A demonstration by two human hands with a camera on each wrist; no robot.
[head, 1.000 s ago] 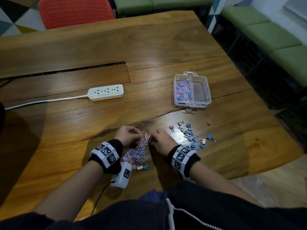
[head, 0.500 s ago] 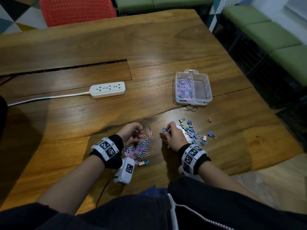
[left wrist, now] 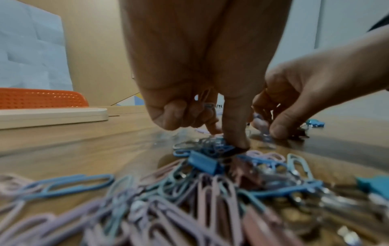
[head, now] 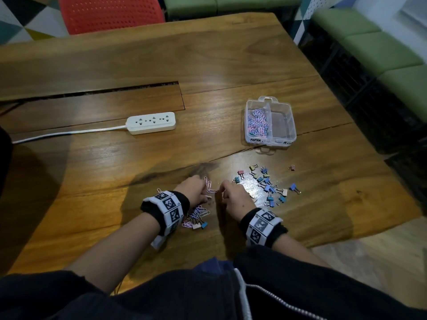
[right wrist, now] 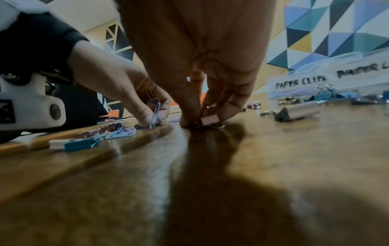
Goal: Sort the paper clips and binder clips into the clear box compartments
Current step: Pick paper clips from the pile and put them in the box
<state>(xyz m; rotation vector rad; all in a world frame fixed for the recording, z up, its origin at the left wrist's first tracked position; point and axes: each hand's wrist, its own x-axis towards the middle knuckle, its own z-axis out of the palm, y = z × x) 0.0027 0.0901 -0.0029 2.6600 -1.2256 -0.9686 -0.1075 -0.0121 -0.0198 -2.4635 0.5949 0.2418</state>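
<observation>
A mixed pile of pastel paper clips (head: pixel 196 213) (left wrist: pixel 147 199) with a few binder clips in it lies under my left wrist. My left hand (head: pixel 203 192) (left wrist: pixel 221 133) holds several paper clips in its curled fingers and pinches a blue paper clip (right wrist: pixel 155 113) at the pile's far edge. Beside it, my right hand (head: pixel 223 190) (right wrist: pixel 202 119) pinches a pink binder clip (right wrist: pixel 210 119) that stands on the wood. Loose binder clips (head: pixel 265 183) lie scattered to the right. The clear box (head: pixel 269 144) (right wrist: pixel 305 79) holds paper clips in its left compartment; its right compartment looks bare.
A white power strip (head: pixel 151 123) with its cord lies to the left on the wooden table (head: pixel 231 65). A red chair (head: pixel 111 13) stands behind the table. The table's edge runs close on the right, with green benches (head: pixel 381 49) beyond it.
My right hand carried a blue binder clip toward the scattered binder clips, left it at their near-left edge and came back beside the left hand. The left hand stayed at the pile.
</observation>
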